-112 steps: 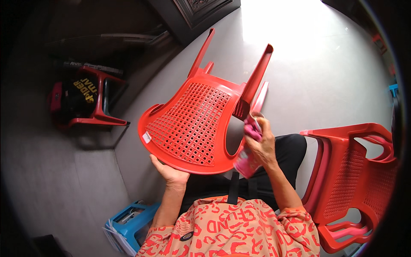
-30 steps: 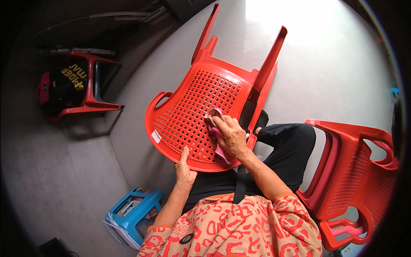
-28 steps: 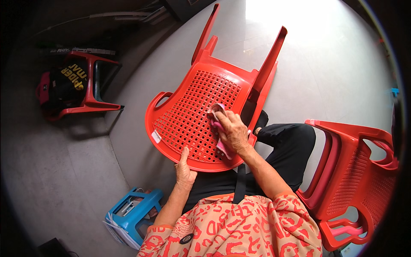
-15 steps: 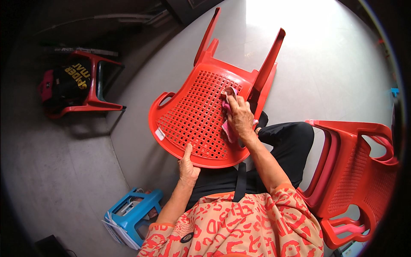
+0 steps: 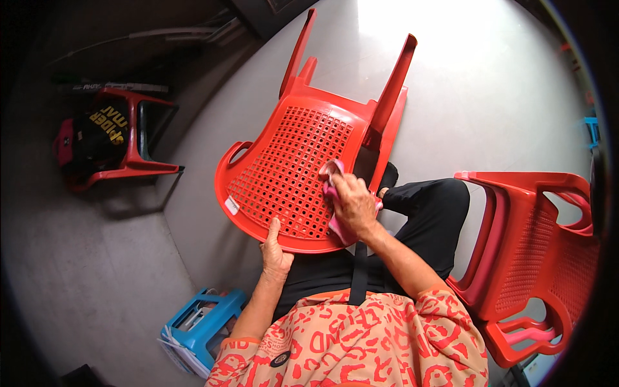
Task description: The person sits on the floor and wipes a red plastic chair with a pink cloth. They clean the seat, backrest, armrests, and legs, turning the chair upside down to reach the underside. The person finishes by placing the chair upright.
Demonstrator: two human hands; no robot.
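Left hand (image 5: pixel 276 255)'s fingers are hidden under red chair (image 5: pixel 293 169)'s backrest, right hand (image 5: pixel 354 208) partly covers pink cloth (image 5: pixel 338 230), dark object (image 5: pixel 84 377) lower left cut by bottom edge, kind unclear.

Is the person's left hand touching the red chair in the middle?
Touching. The head view shows it plainly: the left hand grips the edge of the red plastic armchair, with the thumb lying on top of its perforated backrest.

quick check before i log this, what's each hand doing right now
Left hand: closed on the rounded edge of the red perforated plastic chair.
Right hand: closed, holding a crumpled pink cloth.
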